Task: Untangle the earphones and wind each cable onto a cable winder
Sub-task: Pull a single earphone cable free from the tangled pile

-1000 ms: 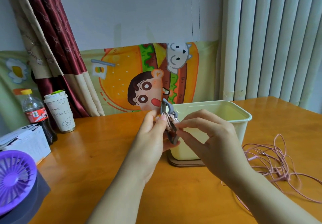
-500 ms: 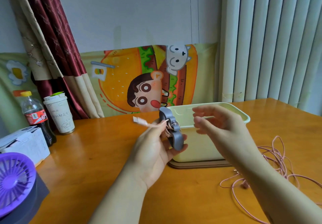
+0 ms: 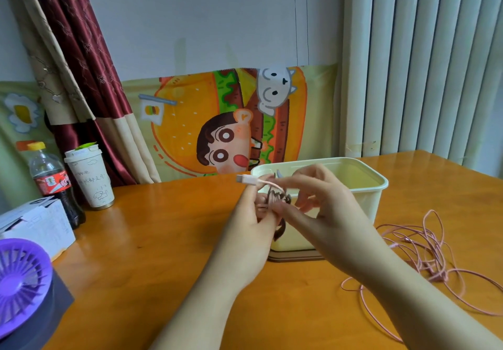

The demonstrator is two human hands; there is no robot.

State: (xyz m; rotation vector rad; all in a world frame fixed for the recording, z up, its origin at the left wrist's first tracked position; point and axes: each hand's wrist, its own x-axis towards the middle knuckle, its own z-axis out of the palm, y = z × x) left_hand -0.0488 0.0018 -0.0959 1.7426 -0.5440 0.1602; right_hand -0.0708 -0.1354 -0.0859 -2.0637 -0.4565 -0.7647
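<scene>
Two hands meet above the bench (image 3: pixel 163 241) in front of one cream box (image 3: pixel 381 183): the left hand (image 3: pixel 253 219) grips one grey cable winder (image 3: pixel 280 227), and the right hand (image 3: pixel 321 208) pinches the pink cable (image 3: pixel 268 184) at the winder, its one white plug (image 3: pixel 246 179) sticking out leftward. One loose tangle of pink earphone cable (image 3: pixel 424 243) lies on the bench to the right. At the left stand one bottle (image 3: pixel 51 183), one cup (image 3: pixel 91 178) and one purple fan (image 3: pixel 19 276).

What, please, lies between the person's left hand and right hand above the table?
In the head view, the dark cable winder sits between the left hand and right hand, with pink cable wound on it.
</scene>
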